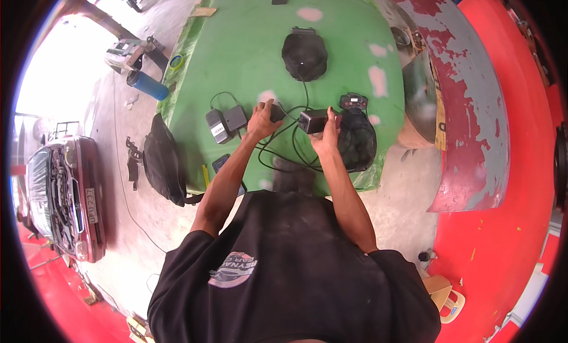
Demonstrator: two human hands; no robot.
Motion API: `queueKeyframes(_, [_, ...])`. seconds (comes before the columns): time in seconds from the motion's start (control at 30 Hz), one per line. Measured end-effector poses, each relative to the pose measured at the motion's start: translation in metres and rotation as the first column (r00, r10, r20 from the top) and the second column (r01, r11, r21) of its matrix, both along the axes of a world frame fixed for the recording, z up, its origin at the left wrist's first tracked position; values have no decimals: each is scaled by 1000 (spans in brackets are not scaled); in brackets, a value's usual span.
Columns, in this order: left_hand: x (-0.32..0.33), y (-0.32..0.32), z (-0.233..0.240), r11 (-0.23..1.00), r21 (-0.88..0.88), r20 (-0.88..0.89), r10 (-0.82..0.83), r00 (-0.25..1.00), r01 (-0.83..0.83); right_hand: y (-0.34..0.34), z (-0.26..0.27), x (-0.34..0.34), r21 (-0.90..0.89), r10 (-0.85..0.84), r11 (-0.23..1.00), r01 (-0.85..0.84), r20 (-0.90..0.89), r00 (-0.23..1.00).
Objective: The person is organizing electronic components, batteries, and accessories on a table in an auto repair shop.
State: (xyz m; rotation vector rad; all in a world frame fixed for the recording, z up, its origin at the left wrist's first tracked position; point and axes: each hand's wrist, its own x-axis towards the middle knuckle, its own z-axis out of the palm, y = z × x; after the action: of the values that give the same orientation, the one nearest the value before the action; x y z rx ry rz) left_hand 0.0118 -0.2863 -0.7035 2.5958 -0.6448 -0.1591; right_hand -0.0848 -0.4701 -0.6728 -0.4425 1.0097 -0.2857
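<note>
My right hand (326,136) holds a dark rectangular electronic box (313,122), its thumb along one side. A small black box (278,113) sits between the thumb and fingers of my left hand (262,121). Black cable (293,141) lies in loose loops between and below the hands. Left of my left hand, a black power adapter with a white label (217,126) rests beside a second black box (235,117). Close to my right hand is a black strapped pouch or headgear (359,141) with a small electronic unit (353,101) at its top.
A green-painted panel (248,45) bears a black cap-like item (304,54) and a smartphone (220,162). At its left edge are a black bag (163,161), a blue bottle (147,84) and a tape roll (176,62). A peeling red-grey car panel (470,99) stands right; a car (66,196) is left.
</note>
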Motion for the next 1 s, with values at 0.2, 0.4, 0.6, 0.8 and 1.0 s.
queueKeyframes(0.2, [5,42,87,534,-704,-692,-369,620,-468,-20,42,-8,384,37,908,-168,327,944])
queueKeyframes(0.4, [-36,45,175,-62,-793,-311,-814,491,-606,-19,138,-21,256,104,932,-256,486,868])
queueKeyframes(0.6, [-52,34,200,-232,-719,-78,-910,408,-655,-19,170,-22,233,144,927,-295,504,851])
queueKeyframes(0.8, [-62,26,207,-244,-707,-70,-910,409,-664,-19,175,-25,219,154,930,-296,499,853])
queueKeyframes(1.0, [-66,20,205,-209,-694,-128,-906,404,-689,-17,182,-27,157,134,960,-233,472,871])
